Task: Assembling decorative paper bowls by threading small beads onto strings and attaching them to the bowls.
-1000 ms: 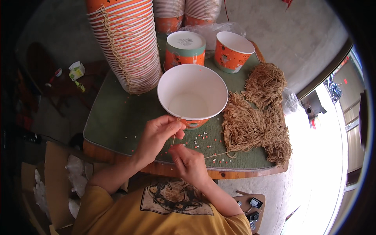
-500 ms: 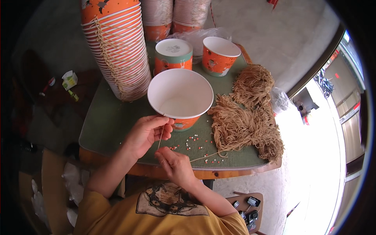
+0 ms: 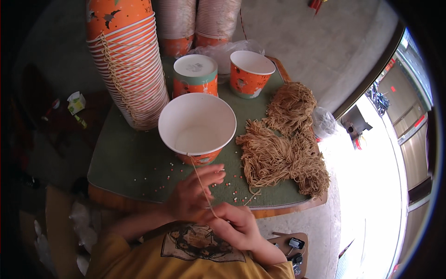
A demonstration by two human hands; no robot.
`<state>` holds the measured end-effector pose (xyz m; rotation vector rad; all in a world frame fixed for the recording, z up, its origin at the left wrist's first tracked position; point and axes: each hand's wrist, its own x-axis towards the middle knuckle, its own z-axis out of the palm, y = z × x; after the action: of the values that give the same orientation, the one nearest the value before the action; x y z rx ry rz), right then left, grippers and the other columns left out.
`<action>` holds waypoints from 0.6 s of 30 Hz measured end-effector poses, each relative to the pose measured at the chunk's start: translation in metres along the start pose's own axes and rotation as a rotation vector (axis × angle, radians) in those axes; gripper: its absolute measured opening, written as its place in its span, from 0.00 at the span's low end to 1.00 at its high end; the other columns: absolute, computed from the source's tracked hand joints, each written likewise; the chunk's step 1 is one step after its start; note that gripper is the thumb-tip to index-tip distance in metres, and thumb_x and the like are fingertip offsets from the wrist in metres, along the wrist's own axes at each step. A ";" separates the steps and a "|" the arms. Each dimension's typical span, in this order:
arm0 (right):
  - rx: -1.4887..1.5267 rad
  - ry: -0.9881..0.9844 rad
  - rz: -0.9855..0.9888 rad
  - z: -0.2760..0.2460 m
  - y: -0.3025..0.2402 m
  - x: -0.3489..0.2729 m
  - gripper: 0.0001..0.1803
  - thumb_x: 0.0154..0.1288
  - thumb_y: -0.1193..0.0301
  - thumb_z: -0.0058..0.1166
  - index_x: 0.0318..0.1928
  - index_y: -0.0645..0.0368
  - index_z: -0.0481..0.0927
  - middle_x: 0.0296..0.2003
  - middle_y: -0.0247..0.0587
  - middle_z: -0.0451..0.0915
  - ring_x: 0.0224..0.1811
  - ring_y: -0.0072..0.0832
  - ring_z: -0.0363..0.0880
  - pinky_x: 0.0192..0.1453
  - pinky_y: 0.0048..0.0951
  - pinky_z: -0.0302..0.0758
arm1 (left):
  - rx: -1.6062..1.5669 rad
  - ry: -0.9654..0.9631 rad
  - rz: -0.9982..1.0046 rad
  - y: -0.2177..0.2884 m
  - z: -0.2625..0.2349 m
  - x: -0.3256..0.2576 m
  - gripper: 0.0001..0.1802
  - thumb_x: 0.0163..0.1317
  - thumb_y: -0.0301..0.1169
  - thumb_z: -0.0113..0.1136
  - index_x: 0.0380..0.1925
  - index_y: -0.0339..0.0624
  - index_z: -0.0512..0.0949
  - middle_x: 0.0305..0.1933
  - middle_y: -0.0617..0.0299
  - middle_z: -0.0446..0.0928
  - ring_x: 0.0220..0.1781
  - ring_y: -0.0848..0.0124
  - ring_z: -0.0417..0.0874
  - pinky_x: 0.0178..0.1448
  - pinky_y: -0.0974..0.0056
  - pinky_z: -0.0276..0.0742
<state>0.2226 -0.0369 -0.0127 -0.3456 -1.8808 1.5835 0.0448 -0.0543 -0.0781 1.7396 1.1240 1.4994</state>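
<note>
cord (image 3: 200, 180) runs straight from orange paper bucket (image 3: 206, 157) to right hand (image 3: 234, 223), pinching it. left hand (image 3: 193, 191) alongside, loosely spread, blurred. bucket upright on green tabletop (image 3: 123, 156), left of tan cord bundles (image 3: 281, 153).

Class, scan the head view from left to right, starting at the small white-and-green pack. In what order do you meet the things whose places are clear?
White-and-green pack → tall tub stack → front tub → string pile → blue tangle by the doorway.
</note>
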 end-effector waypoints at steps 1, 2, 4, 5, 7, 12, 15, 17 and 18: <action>0.026 -0.013 -0.072 -0.006 -0.006 -0.001 0.10 0.70 0.70 0.48 0.38 0.65 0.79 0.28 0.37 0.83 0.22 0.19 0.75 0.27 0.23 0.70 | 0.332 -0.045 0.205 0.009 0.010 0.011 0.28 0.69 0.39 0.52 0.63 0.33 0.63 0.65 0.47 0.66 0.49 0.61 0.82 0.47 0.62 0.80; 0.064 -0.046 -0.092 -0.012 -0.012 -0.001 0.12 0.69 0.69 0.48 0.38 0.65 0.79 0.28 0.40 0.83 0.22 0.21 0.75 0.27 0.24 0.70 | 0.412 -0.019 0.184 0.015 0.016 0.019 0.35 0.62 0.31 0.60 0.66 0.34 0.59 0.67 0.45 0.61 0.48 0.59 0.82 0.48 0.62 0.80; 0.154 -0.009 -0.137 -0.012 -0.018 -0.003 0.16 0.70 0.64 0.50 0.36 0.67 0.80 0.22 0.40 0.79 0.18 0.22 0.70 0.24 0.25 0.66 | 0.417 0.095 0.112 0.023 0.021 0.038 0.38 0.61 0.30 0.61 0.69 0.35 0.54 0.69 0.43 0.58 0.47 0.60 0.82 0.49 0.61 0.80; 0.259 0.021 -0.116 -0.013 -0.023 -0.005 0.18 0.69 0.61 0.52 0.35 0.67 0.79 0.18 0.37 0.76 0.16 0.21 0.68 0.22 0.25 0.62 | 0.459 0.150 0.083 0.026 0.018 0.045 0.38 0.62 0.31 0.61 0.68 0.36 0.54 0.63 0.45 0.66 0.45 0.61 0.82 0.48 0.59 0.79; 0.420 0.114 -0.072 -0.015 -0.025 -0.007 0.24 0.69 0.52 0.52 0.34 0.65 0.77 0.11 0.28 0.66 0.13 0.18 0.58 0.19 0.25 0.53 | 0.592 0.061 -0.158 0.030 0.000 0.048 0.36 0.62 0.33 0.61 0.67 0.38 0.57 0.54 0.49 0.73 0.42 0.61 0.83 0.44 0.59 0.80; 1.023 0.223 -0.170 -0.054 -0.010 0.002 0.21 0.75 0.52 0.37 0.35 0.57 0.70 0.12 0.26 0.59 0.12 0.15 0.51 0.17 0.20 0.50 | 0.725 0.222 -0.065 0.032 -0.066 0.049 0.10 0.64 0.27 0.58 0.45 0.40 0.79 0.30 0.57 0.77 0.28 0.73 0.78 0.33 0.68 0.73; 1.320 0.188 -0.157 -0.071 -0.003 0.025 0.18 0.79 0.57 0.30 0.37 0.54 0.68 0.13 0.25 0.56 0.14 0.14 0.50 0.16 0.18 0.48 | 0.657 0.032 -0.086 0.029 -0.120 0.054 0.08 0.66 0.31 0.57 0.36 0.36 0.80 0.31 0.59 0.80 0.32 0.73 0.81 0.38 0.67 0.76; 1.433 0.241 -0.094 -0.071 0.006 0.035 0.21 0.78 0.58 0.34 0.39 0.60 0.75 0.13 0.26 0.53 0.14 0.14 0.47 0.16 0.19 0.47 | 0.625 -0.042 -0.084 0.021 -0.139 0.056 0.09 0.66 0.31 0.58 0.38 0.36 0.79 0.34 0.58 0.80 0.36 0.71 0.81 0.42 0.66 0.76; 1.466 0.257 -0.069 -0.069 0.012 0.038 0.20 0.78 0.58 0.35 0.39 0.60 0.75 0.13 0.26 0.53 0.14 0.14 0.47 0.16 0.19 0.47 | 0.626 -0.043 -0.090 0.021 -0.139 0.052 0.09 0.66 0.31 0.58 0.38 0.36 0.79 0.34 0.58 0.80 0.36 0.71 0.81 0.42 0.66 0.76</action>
<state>0.2339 0.0420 -0.0083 0.1766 -0.2263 2.2375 -0.0852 -0.0325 -0.0064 2.0641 1.7535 1.1112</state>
